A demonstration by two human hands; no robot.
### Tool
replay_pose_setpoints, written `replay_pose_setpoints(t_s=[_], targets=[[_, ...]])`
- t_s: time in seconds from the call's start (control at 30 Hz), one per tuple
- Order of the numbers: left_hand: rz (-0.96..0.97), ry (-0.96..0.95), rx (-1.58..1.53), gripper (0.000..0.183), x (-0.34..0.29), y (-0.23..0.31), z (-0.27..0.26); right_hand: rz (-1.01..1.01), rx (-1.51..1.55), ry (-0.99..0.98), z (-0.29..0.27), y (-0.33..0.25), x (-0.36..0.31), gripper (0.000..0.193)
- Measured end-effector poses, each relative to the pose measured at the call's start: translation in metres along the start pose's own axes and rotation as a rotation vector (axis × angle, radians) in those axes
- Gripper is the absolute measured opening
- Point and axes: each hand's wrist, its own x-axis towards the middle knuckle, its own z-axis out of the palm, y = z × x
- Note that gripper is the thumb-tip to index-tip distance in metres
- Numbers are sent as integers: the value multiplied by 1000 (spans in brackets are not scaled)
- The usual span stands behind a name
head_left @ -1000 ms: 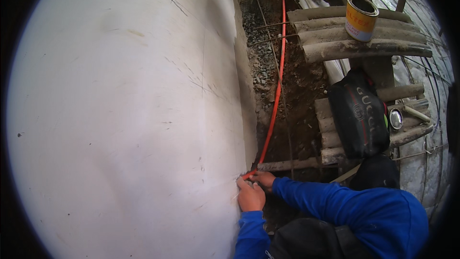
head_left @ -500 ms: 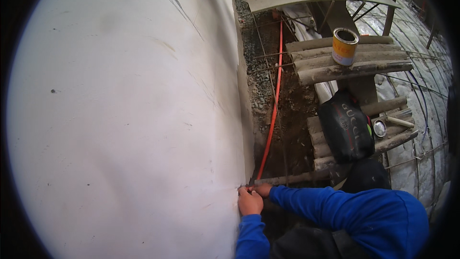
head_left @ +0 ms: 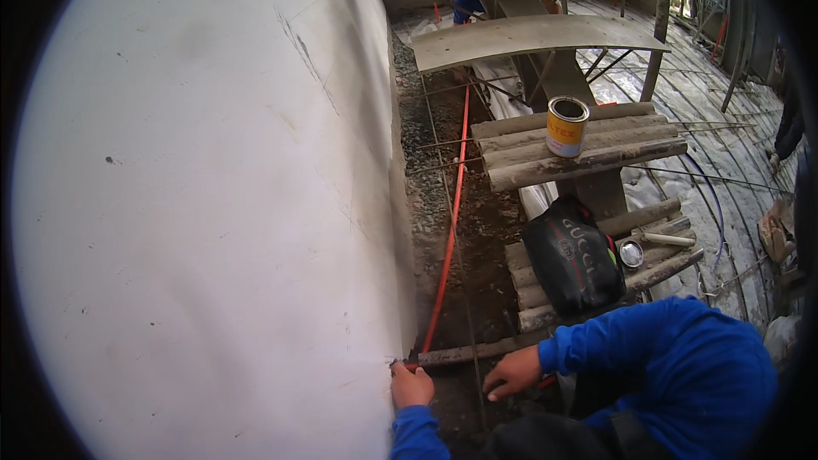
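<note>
White fills the whole left side, a broad scuffed wall (head_left: 213,204) whose edge drops beside the strip of dark soil (head_left: 498,243). To the right of that strip climb rough grey treads (head_left: 613,153), dusty and ribbed. Along the soil, close to the wall, lies an orange pipe (head_left: 458,183). Its long axis runs straight ahead of the person, leaning slightly right as it goes away, with a gentle bow. Its near end comes down to the wall's edge, just ahead of the left hand (head_left: 412,388), which is the nearer one; the right hand (head_left: 515,372) is to the right of that end, apart from it. The pipe looks slim, smooth and bright, darker where it meets the wall. On the lower treads slumps a black bag (head_left: 573,255); above it stands an open yellow-and-white can (head_left: 567,128). The left fingers pinch a short red-orange stretch against the wall's edge, though whether it joins the long run I cannot tell. The right fingers hang loosely parted, nothing visible in them, near a thin rod (head_left: 469,315). Smallest is a round silver lid (head_left: 630,254) beside the bag.
</note>
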Motion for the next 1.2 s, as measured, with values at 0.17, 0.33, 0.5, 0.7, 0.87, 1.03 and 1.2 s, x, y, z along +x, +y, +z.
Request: replay_pose_setpoints(t_s=[0.17,0.33,0.5,0.7,0.87,1.03,1.2], targets=[[12,-11,43,39,0,-3,4,47,-201,-164,-5,16,4,63],[51,5,19,38,4,-7,8,-37,-170,-63,-11,44,28,65],[24,-29,12,40,7,-7,8,-115,-81,-107,-9,46,31,64],[3,-52,-14,45,7,-10,9,-85,-92,-116,-17,38,24,59],[37,-109,16,46,7,-13,4,-81,-63,-110,-20,35,24,64],[60,-227,84,41,5,-13,-3,-78,-77,-99,-17,34,24,64],[59,-373,149,40,3,-12,-6,-109,-85,-110,-18,34,24,63]])
